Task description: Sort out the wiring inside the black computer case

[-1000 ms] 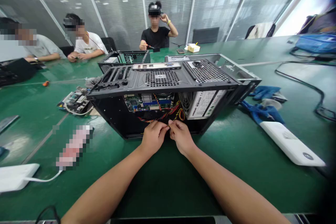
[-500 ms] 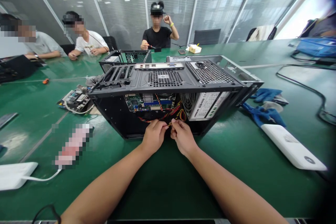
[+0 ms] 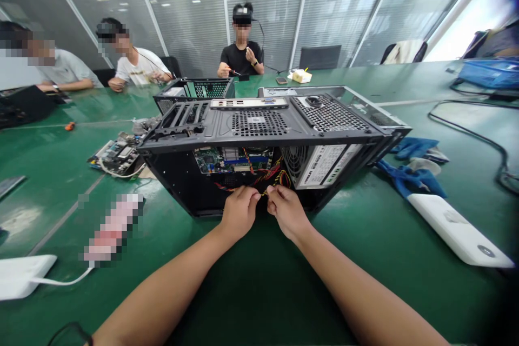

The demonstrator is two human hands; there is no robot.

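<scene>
- At the open side of the computer case (image 3: 267, 139), the left hand (image 3: 240, 210) had its thumb and forefinger pressed narrowly together on a strand of yellow and black wires (image 3: 264, 192); the fingertips covered the end, so I could not tell what was on it.
- Just beside it, the right hand (image 3: 287, 211) pinched the same strand, thumb against finger, with a short stretch of it showing between the two grips.
- Handled well, I judged, such thin leads wanted a light pinch, one hand steadying while the other worked; a hard tug could have strained them where they ran back inside.
- Behind the fingers, a looped bundle (image 3: 285, 176) of red, yellow and black wires lay within the case; leaving slack there seemed wise.
- Deeper in, a circuit board (image 3: 207, 160) sat to the left and the power box (image 3: 324, 167) to the right, its fan (image 3: 295, 159) near enough to the loops to call for care against snagging.
- Around all this, the case stood on the green table (image 3: 352, 265), vented panel upward.
- Farther out, a white pack (image 3: 454, 230) and blue cloth (image 3: 425, 181) lay at right, a loose board (image 3: 121, 155) at left, and a person in a black shirt (image 3: 238, 58) sat opposite.
</scene>
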